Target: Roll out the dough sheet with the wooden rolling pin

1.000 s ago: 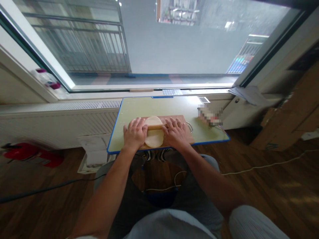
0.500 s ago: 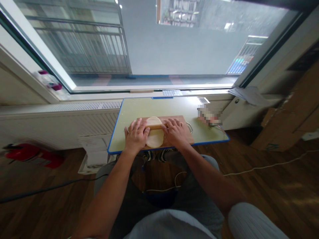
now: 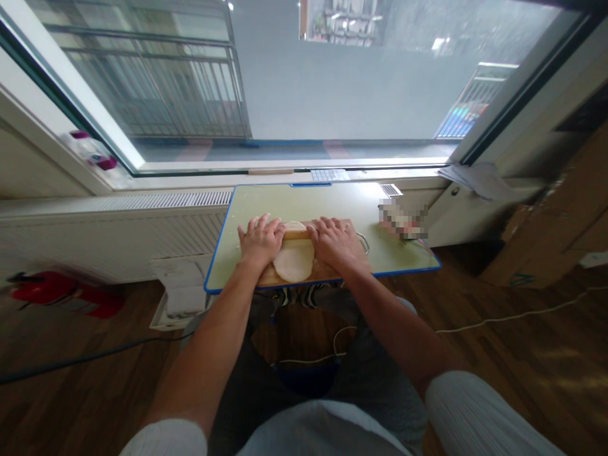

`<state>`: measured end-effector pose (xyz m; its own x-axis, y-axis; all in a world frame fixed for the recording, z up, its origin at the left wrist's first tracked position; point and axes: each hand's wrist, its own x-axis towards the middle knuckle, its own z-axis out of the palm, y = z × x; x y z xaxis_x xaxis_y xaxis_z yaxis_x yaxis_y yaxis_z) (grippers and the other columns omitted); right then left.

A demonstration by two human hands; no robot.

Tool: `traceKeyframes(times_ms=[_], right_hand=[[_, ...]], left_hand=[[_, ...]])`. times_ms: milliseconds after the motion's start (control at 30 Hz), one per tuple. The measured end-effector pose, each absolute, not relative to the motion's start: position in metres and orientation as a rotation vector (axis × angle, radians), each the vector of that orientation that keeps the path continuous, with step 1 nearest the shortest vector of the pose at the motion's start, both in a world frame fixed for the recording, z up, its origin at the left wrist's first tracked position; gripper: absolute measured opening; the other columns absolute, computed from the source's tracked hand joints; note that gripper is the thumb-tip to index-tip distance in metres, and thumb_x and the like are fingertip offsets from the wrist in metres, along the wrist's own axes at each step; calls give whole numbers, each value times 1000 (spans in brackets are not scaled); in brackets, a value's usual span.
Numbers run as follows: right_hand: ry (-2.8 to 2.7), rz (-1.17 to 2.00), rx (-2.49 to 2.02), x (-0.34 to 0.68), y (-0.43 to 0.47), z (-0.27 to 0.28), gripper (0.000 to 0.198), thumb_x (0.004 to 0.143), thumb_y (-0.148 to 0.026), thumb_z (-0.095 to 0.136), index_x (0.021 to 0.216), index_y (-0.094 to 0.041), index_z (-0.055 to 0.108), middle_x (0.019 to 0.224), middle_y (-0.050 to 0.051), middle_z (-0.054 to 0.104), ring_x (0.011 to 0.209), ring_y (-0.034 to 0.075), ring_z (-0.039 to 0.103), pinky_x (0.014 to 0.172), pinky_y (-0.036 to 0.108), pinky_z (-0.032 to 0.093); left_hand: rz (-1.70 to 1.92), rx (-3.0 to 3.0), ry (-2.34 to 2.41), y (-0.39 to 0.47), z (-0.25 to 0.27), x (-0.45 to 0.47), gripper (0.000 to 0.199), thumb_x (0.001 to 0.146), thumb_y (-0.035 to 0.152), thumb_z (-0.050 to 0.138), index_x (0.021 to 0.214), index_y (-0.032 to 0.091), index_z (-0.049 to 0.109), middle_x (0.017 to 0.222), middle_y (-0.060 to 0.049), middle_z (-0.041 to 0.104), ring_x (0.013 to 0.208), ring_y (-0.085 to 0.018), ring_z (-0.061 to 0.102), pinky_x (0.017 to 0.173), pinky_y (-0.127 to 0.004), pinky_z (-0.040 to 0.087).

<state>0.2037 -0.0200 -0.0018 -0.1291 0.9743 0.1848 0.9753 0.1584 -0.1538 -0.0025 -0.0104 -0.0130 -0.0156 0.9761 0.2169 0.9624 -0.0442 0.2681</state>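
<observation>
A wooden rolling pin [image 3: 297,234] lies crosswise over a flat, pale round of dough [image 3: 293,261]. My left hand [image 3: 260,242] is closed over the pin's left end, and my right hand [image 3: 334,242] over its right end; both palms cover those ends. Most of the dough shows on the near side of the pin, with a thin strip beyond it. Underneath is a wooden cutting board [image 3: 325,272] with a metal handle [image 3: 363,243] at its right side. The board rests near the front edge of a small, blue-rimmed table [image 3: 266,199].
A pixelated item [image 3: 403,220] lies at the table's right. Beyond the table are a radiator [image 3: 190,225] and a window sill holding a bottle [image 3: 95,152]. A red fire extinguisher [image 3: 66,294] lies at left; a cardboard box [image 3: 546,234] stands at right.
Both hands and the rolling pin have moved forward, away from me, toward the dough's far edge. More of the dough now shows on the near side.
</observation>
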Motion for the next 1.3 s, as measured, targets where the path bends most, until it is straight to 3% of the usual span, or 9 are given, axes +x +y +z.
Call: traceKeyframes(times_ms=[167,367,733,1133,1300], right_hand=[[-2281,-45,-1889,201,-15,14,58,118,-51,18,139,-30,69,143,11,69,133,33,53,114,52,35],[-2379,-31,-1911,199,-7,31,50,117,-44,26,139,-32,70,144,11,69,130,34,55,104,48,41],[-2432,-2,-1912,202,15,29,52,116,-42,25,148,-29,64,146,16,68,133,34,54,108,52,39],[-2408,-75,-1928,200,-1,29,52,117,-43,24,133,-30,73,136,11,74,123,32,61,97,45,42],[-2410,-131,-1827,202,-7,18,54,118,-42,22,132,-29,73,133,10,75,121,31,63,100,45,41]], left_hand=[[534,2188,2170,8,-10,-1,51,110,54,35,143,38,72,167,-7,55,154,-35,45,129,-74,24],[497,2174,2177,28,-6,0,49,108,49,36,132,36,76,158,-8,64,144,-36,52,125,-75,26],[391,2132,2174,54,-2,1,51,106,44,33,126,33,78,152,-11,67,139,-37,56,119,-69,36],[449,2219,2162,28,-3,2,50,107,41,33,120,33,80,144,-9,73,132,-34,61,115,-61,38],[467,2244,2158,14,-5,1,52,109,43,31,123,32,80,152,-6,69,136,-33,60,115,-56,40]])
